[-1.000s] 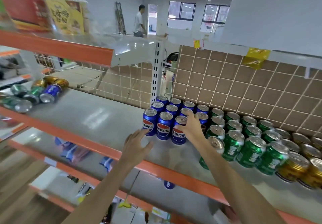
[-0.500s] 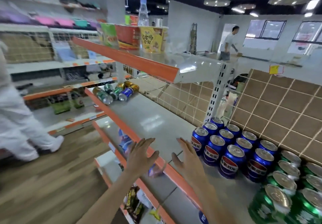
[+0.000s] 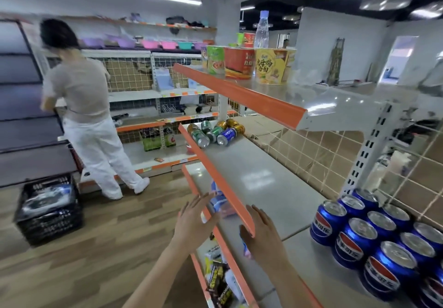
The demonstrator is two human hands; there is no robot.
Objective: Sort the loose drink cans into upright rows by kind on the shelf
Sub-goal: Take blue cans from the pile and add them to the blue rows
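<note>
Head view: I see my left hand (image 3: 193, 221) and right hand (image 3: 262, 232), fingers spread, holding nothing. The loose cans (image 3: 215, 131) lie tumbled well beyond both, on the shelf (image 3: 251, 164); upright Pepsi cans (image 3: 359, 231) stand beside my right. A hasty grab could roll them off.

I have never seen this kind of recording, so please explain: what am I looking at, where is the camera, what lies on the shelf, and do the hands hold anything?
There is no machine here. A person wears one camera on the head, and it looks forward and down, so you see that person's own two hands. The left hand and right hand are both open, fingers straight, and hold nothing. They reach toward the orange edge of the shelf. On it, near the right, blue cans stand upright in rows. At the far end, loose cans, green, gold and blue, lie in a heap. Another person stands at other shelves.
</note>
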